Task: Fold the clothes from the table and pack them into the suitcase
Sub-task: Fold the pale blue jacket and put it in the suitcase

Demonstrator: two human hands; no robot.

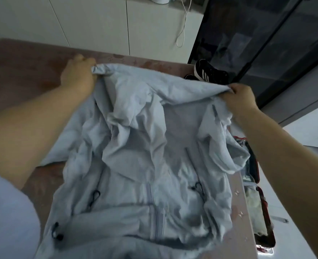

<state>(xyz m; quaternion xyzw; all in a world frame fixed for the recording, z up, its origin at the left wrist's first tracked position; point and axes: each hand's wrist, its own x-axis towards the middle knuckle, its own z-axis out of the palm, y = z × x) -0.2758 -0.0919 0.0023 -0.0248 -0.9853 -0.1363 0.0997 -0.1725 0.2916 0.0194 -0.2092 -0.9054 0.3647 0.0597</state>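
1. A pale blue jacket (145, 165) lies crumpled on a reddish-brown table (23, 71). The fabric is thin and wrinkled, with a centre zip and black drawstring cords.
2. Both bare forearms reach forward over it. The left hand (77, 75) and right hand (242, 98) each grip a bunched far corner, fingers curled.
3. Right of the table, an open, red-trimmed suitcase (265, 200) lies lower down.
4. Beyond the table's far edge is a black shoe (210, 71) with white stripes.

Words and numbers: I can read none in my view.
Black sneaker (211, 72): I make out three white stripes on its side, a brand-style mark, with no lettering legible beside them.
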